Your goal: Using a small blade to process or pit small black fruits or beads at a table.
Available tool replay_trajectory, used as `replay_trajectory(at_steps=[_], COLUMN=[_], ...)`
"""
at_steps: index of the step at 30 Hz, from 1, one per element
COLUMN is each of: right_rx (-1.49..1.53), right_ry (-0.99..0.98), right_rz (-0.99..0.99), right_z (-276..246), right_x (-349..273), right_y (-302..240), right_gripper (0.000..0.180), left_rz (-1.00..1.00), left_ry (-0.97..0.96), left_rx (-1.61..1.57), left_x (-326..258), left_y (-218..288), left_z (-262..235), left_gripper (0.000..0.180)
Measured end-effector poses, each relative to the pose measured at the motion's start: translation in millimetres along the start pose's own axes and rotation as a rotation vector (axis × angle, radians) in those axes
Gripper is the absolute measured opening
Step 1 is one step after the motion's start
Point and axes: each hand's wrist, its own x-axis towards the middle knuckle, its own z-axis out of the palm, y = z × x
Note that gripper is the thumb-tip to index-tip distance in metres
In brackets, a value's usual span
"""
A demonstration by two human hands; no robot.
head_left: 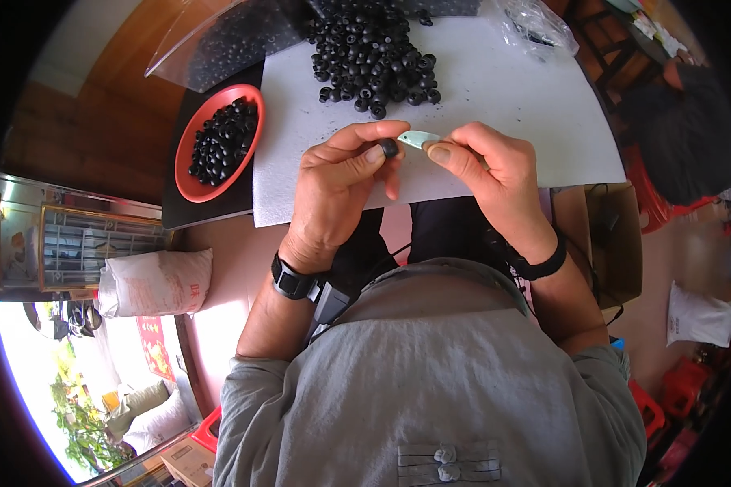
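My left hand (333,178) pinches a small, round black rubber-like part (389,148) between thumb and fingers, above the near part of a white sheet (536,146). Close to its right, my right hand (495,166) grips a small pale-green tool (417,139), flat and tapered, with a dark spot near its tip. The tip points at the black part and sits near my left fingertips; whether it touches cannot be made out. Beyond my hands lies a heap of similar black parts (365,65). A red oval bowl (183,166) on the left holds many more.
A clear plastic panel (175,58) stands at the back left and a crumpled clear bag (536,28) at the back right. Right of my legs is a cardboard box (621,252). A white sack (158,282) is on the left. Another person (682,134) sits at far right.
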Motion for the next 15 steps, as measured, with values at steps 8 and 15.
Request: replay_trajectory(at_steps=[8,15], right_rx=[-0.155,-0.197], right_ry=[0.059,0.095], right_rz=[-0.075,-0.173], right_z=[-3.3,16.2], right_x=[0.4,-6.8], right_y=[2.4,10.1], right_gripper=[0.021,0.022], left_rz=[0.040,0.107], left_ry=[-0.023,0.068], left_rx=[0.023,0.180], left_x=[5.7,-2.6], left_y=[-7.9,-10.0], left_z=[3.4,-13.5], left_gripper=[0.028,0.031])
